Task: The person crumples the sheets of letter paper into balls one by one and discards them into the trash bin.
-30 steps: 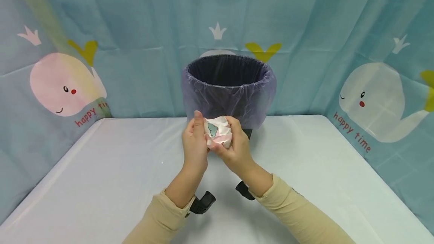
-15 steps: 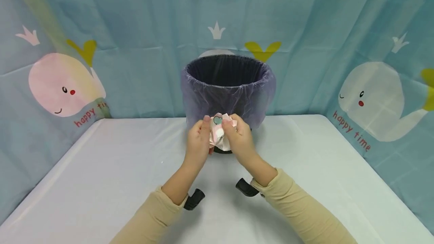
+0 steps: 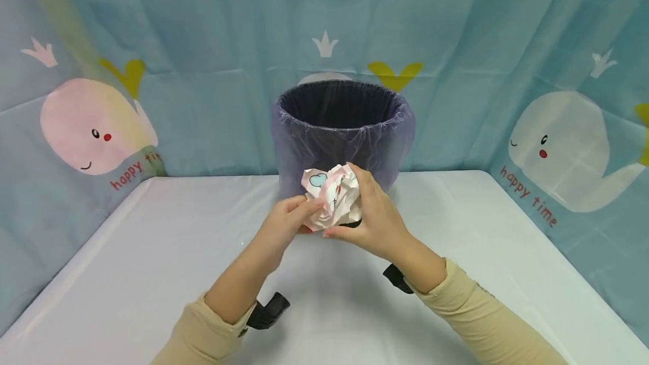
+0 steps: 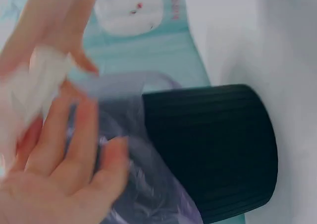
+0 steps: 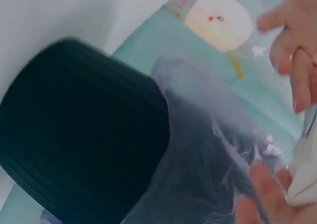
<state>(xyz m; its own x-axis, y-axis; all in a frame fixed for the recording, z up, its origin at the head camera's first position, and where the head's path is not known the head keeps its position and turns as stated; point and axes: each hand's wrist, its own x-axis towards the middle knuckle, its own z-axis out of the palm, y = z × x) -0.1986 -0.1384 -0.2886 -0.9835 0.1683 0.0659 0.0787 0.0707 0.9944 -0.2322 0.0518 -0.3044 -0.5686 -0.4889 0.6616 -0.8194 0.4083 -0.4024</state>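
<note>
A crumpled sheet of paper, white and pink with a blue printed shape, is up between both hands in front of the bin. My left hand pinches its lower left side, thumb on the near face. Round the right side curve the fingers of my right hand, with the thumb below the paper. In the left wrist view the paper is blurred between the hands. Only an edge of the paper shows in the right wrist view. Some fingers are hidden behind it.
Behind the hands stands a dark round bin with a purple plastic liner folded over its rim. It stands on a table with a white cloth. Blue whale-print curtains hang at the back and both sides.
The paper was a tighter ball and now looks larger and looser. The left hand has shifted down and left, the right hand slightly right, so the wrists are farther apart.
</note>
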